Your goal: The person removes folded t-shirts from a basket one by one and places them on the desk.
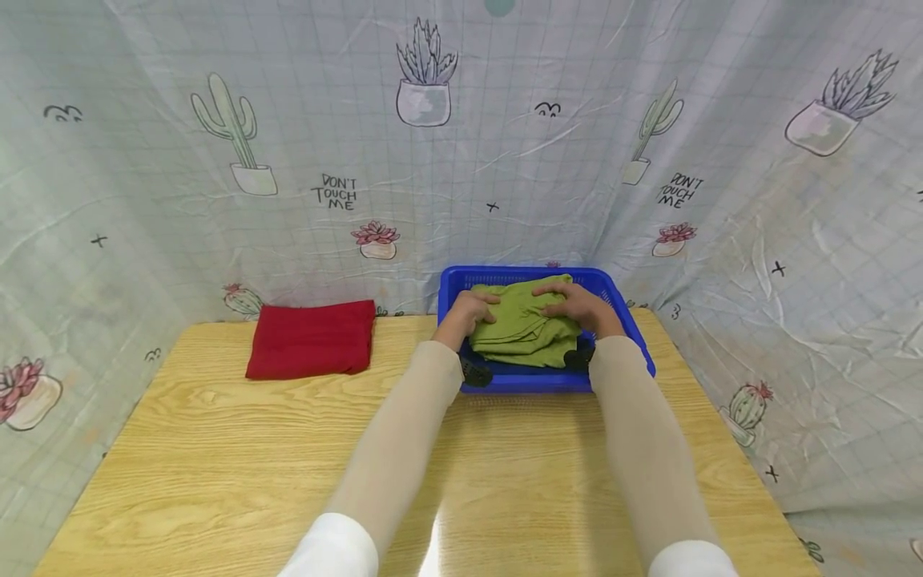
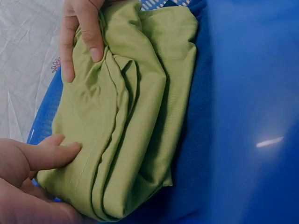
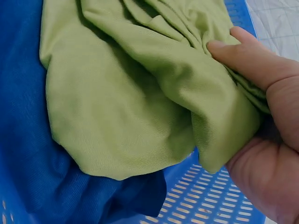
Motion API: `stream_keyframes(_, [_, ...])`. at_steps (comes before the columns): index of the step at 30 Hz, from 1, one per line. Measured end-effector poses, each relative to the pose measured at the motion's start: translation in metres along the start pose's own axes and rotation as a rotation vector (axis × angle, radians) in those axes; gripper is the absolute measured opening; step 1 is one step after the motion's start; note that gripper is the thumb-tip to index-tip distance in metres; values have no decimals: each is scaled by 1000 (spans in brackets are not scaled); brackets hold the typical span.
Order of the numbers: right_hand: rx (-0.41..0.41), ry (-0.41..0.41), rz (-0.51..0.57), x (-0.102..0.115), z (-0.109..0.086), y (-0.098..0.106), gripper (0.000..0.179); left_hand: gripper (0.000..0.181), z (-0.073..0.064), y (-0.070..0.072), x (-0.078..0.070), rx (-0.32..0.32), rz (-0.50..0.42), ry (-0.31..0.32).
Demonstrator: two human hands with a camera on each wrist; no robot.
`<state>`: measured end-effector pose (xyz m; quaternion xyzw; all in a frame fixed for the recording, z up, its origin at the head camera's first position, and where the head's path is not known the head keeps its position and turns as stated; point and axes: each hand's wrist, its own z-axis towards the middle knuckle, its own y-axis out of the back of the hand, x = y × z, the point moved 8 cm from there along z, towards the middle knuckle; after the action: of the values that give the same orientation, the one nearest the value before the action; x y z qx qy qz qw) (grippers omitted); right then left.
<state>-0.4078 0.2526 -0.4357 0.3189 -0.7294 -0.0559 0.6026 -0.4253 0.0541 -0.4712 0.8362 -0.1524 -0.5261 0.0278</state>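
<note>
A folded green cloth [image 1: 515,324] with a stitched seam lies in layers within the blue plastic basket [image 1: 537,383]. My left hand [image 1: 469,312] grips its left end, thumb on top and the other fingers tucked under the edge. At the opposite end my right hand [image 1: 579,306] holds the cloth, the thumb pressing its upper layers and the palm beneath. Both wrist views show a dark blue cloth [image 3: 28,121] under the green one, partly hidden by it.
A folded red cloth [image 1: 312,340] lies on the wooden table [image 1: 238,449], left of the basket. Behind and along the sides hangs a pale curtain [image 1: 490,160] printed with potted plants. The basket stands near the table's back right corner.
</note>
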Motion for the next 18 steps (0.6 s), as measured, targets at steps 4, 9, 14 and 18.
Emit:
stream_keyframes(4, [-38,0,-70,0,-3,7,50,40,-2,3,-3,-14,-68,-11])
stream_keyframes(9, [-68,21,-111,5,-9,20,49,36,-10,8,-11,-8,-62,-24])
stream_keyframes(14, [-82,57,-129,14,-14,30,48,37,-20,15,-22,27,-7,-57])
stream_keyframes(18, [-103,100,-107,23,-20,35,49,37,-27,21,-31,58,-1,-96])
